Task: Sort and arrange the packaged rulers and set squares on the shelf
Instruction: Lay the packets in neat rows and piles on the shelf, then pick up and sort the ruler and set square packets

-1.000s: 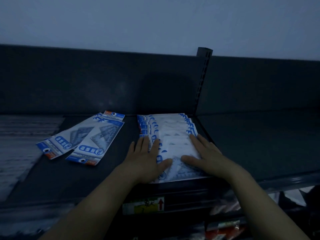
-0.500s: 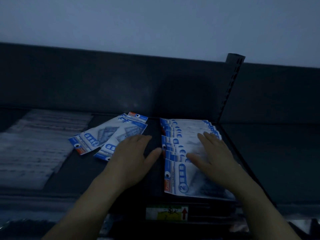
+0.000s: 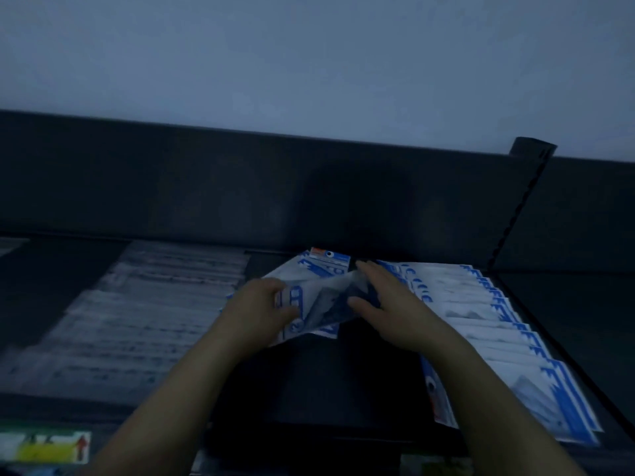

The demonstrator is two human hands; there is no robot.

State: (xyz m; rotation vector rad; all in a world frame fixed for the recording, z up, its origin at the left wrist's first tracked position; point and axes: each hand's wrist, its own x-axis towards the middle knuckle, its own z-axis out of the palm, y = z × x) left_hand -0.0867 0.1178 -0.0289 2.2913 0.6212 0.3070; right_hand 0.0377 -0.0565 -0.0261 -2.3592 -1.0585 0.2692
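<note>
L hand (image 3: 261, 307), R hand (image 3: 388, 304) on loose pkts (image 3: 321, 297)

The packets (image 3: 477, 304) are blue and white, the shelf (image 3: 309, 383) dark grey, its tag (image 3: 48, 449) yellow.

A red upward arrow stands on the shelf-edge label (image 3: 44, 447); print on the packets (image 3: 481, 305) is unreadable.

Glossy clear plastic set-square packs (image 3: 319, 300), printed paper headers; matt dark metal shelf (image 3: 309, 383)
</note>
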